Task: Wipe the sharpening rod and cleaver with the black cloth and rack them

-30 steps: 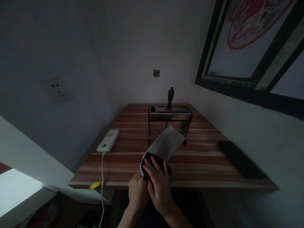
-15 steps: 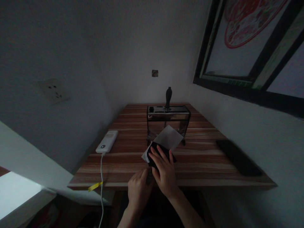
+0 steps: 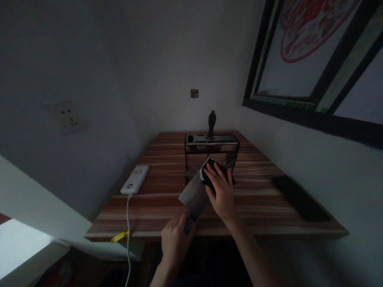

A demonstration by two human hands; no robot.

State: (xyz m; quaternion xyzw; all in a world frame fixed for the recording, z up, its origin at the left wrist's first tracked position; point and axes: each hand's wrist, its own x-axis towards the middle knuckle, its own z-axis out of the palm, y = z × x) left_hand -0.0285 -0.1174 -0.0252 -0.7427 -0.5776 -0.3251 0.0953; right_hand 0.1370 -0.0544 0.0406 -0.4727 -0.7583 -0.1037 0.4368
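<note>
A wide, flat blade point(image 3: 194, 196) slants up and right above the near part of the table. My left hand point(image 3: 176, 234) is closed around its handle near the table's front edge. On the blade's upper end lies a black cloth point(image 3: 210, 175) with a white edge. My right hand point(image 3: 220, 191) presses the cloth there, its fingers spread over it. Just behind stands a metal-topped knife rack point(image 3: 212, 139) with clear sides, and the black handle point(image 3: 212, 123) of a tool sticks up from it.
On the wood-grain table point(image 3: 167, 151), a white power bank point(image 3: 135, 179) with a cable point(image 3: 128, 239) lies left, and a flat black object point(image 3: 299, 199) right. Yellow tape point(image 3: 119, 236) is at the front edge. Walls rise left, behind and right.
My right hand and the black cloth have moved up and right along the blade, from near the handle to its far end. My left hand has stayed almost in place.
</note>
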